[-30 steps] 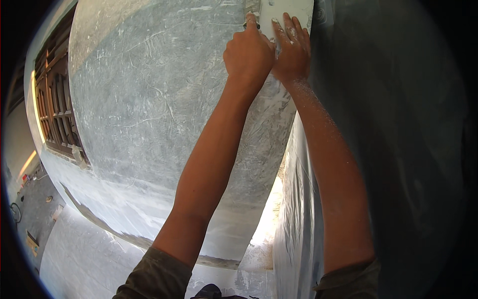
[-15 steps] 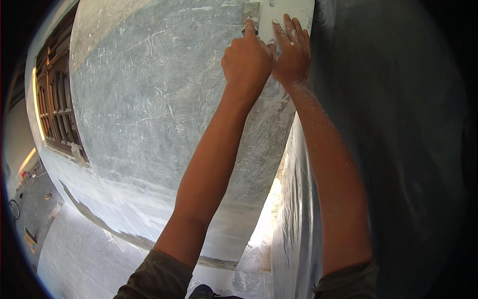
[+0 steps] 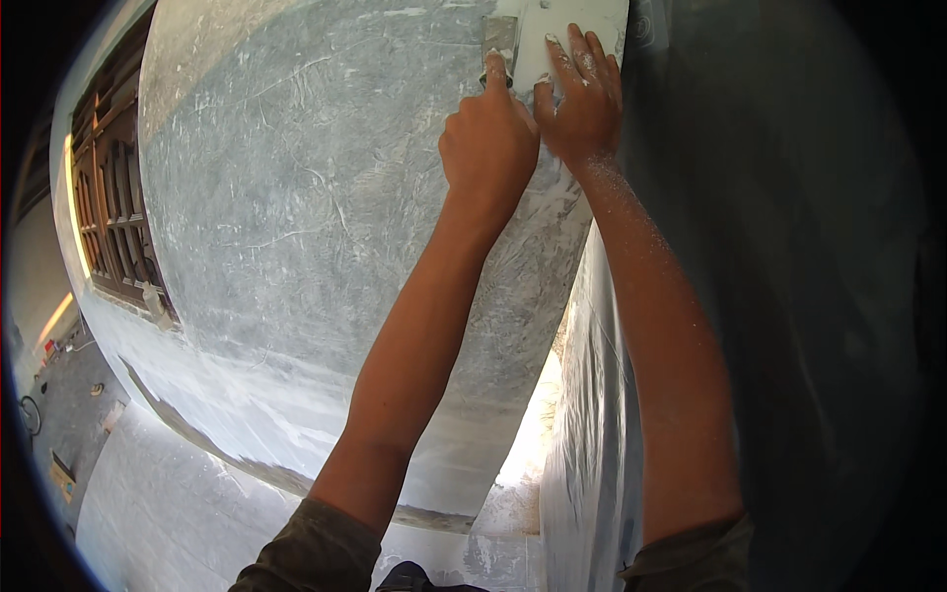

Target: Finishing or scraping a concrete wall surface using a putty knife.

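scraper (image 3: pixel 500 36) in left hand (image 3: pixel 489 140)

Right at the top we had the left hand (image 3: pixel 488 143) around the scraper (image 3: pixel 500 35), blade above the knuckles, by the left edge of the board (image 3: pixel 538 20); and just to its right, the right hand (image 3: pixel 584 104), laid on that board! Behind both forearms (image 3: pixel 414 345) we found the wall (image 3: pixel 296 197), with the window (image 3: pixel 113 207) at its far left and the floor (image 3: pixel 168 503) along its foot; over on the right, the hanging sheet (image 3: pixel 592 424), and between wall and sheet, the opening (image 3: pixel 533 429)
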Motion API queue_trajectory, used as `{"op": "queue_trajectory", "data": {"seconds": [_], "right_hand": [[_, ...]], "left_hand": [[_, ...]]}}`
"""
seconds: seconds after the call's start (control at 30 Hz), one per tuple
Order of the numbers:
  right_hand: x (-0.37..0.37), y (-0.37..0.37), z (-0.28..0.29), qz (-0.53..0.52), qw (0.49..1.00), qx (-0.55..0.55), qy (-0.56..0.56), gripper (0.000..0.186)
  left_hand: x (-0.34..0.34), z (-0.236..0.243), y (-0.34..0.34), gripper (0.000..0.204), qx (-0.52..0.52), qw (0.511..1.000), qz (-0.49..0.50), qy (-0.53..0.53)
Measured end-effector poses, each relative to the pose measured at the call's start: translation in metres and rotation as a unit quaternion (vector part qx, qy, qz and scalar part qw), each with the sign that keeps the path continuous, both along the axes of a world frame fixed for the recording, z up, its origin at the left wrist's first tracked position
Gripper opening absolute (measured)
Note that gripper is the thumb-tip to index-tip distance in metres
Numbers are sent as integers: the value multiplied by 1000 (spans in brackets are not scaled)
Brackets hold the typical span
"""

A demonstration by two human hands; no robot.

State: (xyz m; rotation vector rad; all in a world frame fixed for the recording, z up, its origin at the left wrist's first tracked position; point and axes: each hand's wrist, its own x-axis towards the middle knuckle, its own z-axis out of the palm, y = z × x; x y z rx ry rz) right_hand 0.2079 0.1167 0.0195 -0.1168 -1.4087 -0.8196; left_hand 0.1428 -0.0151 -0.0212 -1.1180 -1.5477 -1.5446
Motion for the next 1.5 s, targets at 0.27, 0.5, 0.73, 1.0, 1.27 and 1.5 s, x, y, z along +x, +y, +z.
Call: {"op": "queue_trajectory", "data": {"seconds": [0.27, 0.5, 0.73, 1.0, 1.27, 1.5], "right_hand": [[-3, -4, -1, -10, 1000, 10, 2, 49], [-2, -5, 1, -6, 1000, 9, 4, 49], [-4, 0, 0, 0, 1000, 9, 2, 48], [-4, 0, 2, 0, 1000, 12, 2, 49], [1, 2, 1, -21, 1000, 8, 5, 49], [-2, -7, 0, 8, 1000, 20, -1, 50]], "left_hand": [[-4, 24, -1, 51, 27, 999, 5, 30], [-1, 3, -5, 52, -27, 999, -17, -7], [-3, 12, -1, 51, 13, 1000, -7, 24], [-1, 10, 2, 51, 24, 999, -10, 21], [6, -12, 2, 53, -25, 999, -37, -14], [6, 9, 12, 56, 55, 998, -2, 37]]}}
